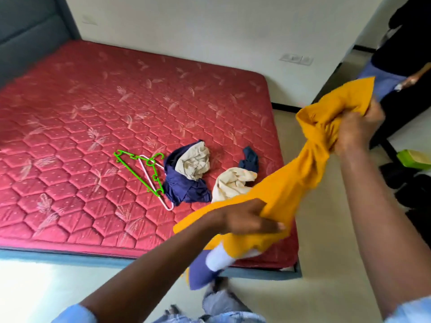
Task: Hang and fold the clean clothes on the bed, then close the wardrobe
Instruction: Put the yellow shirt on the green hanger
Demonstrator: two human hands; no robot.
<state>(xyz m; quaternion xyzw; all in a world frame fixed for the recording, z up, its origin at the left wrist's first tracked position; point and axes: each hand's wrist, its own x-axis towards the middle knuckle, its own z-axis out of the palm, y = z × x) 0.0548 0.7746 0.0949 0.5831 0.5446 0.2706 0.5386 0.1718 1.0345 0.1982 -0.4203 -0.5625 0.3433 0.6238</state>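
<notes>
- Two hangers: one green hanger [137, 173], one pink hanger [169, 207].
- One yellow garment [291, 183].
- Three crumpled heaps: navy-and-beige heap [186, 176], beige heap [233, 183], small navy heap [250, 159].
- One red mattress [93, 113].
- Two hands: left hand [247, 220], right hand [359, 129].
- One green box [412, 159].

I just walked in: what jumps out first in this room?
The bright yellow garment, twisted and held up between the left hand and the right hand over the bed's near corner. Behind it lies the big red mattress, with a green hanger beside crumpled navy and beige clothes.
</notes>
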